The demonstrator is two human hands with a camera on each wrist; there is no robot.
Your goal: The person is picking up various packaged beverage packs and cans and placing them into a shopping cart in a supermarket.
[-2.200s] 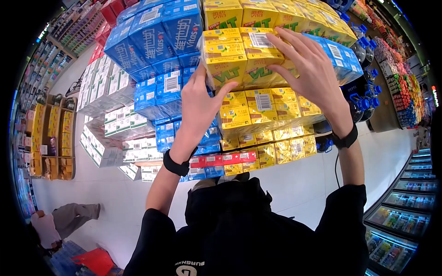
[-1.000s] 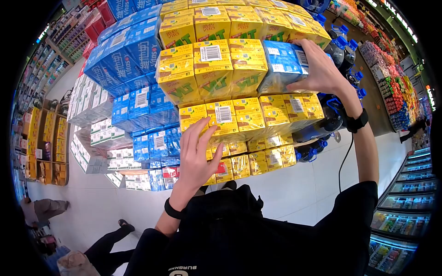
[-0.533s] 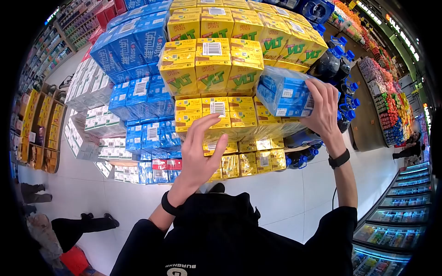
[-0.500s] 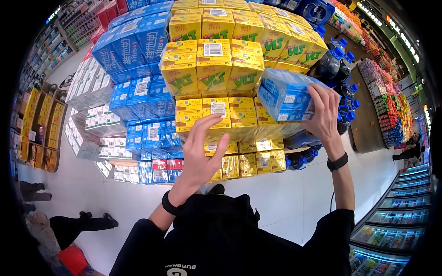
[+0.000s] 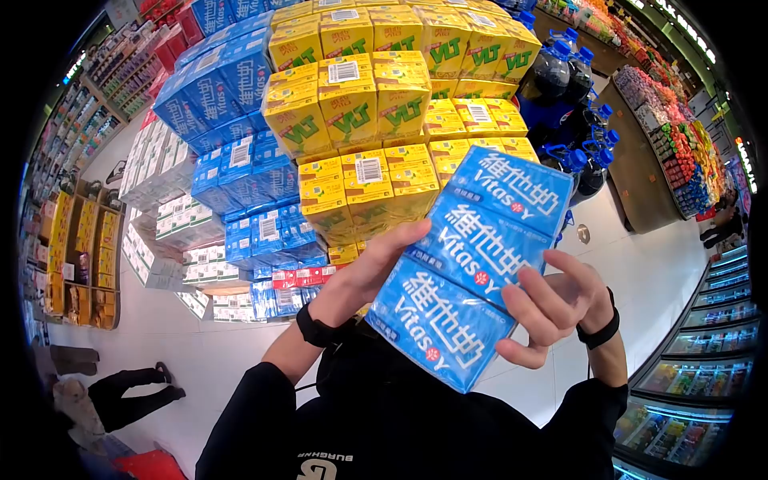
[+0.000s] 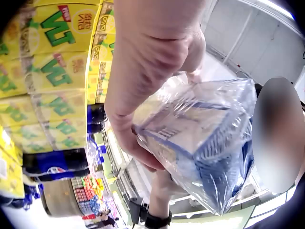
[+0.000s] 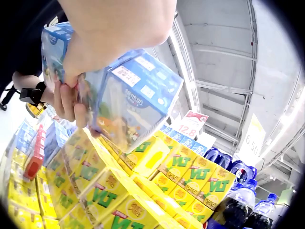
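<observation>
**Blue pack in a two-handed grip, long axis on a diagonal**

Holding the blue pack [image 5: 468, 264] up in front of the chest, printed face toward the head camera, touching nothing but the two hands.

Gripping with the left hand [image 5: 374, 272] at the left long edge: palm behind and under, thumb hooked over the rim. Remaining left fingers hidden behind the pack in the head view, probably wrapped round the back, judging by the left wrist view of the palm pressed into the shrink wrap.

Gripping with the right hand [image 5: 552, 308] at the opposite long edge: fingers curled over the front face, palm out of sight behind. Neither hand spread free, both clamped on the wrap.

Long axis: starting low and close to the body, between the two wrists, then rising up and away to the right, beyond the right hand's fingertips. Three cartons in a row along that line.

Hands roughly opposite each other, about mid-length, with the pack squarely between them. Neither nearer than the other. Far end overhanging well above both hands, near end dipping below them.

Around the hands:
- yellow stack [image 5: 352, 104] up and beyond the left hand, well apart from the pack
- blue stack [image 5: 216, 88] further out to the left of the left hand
- bottles [image 5: 560, 80] up and beyond the right hand
- floor [image 5: 648, 264] far below both
</observation>
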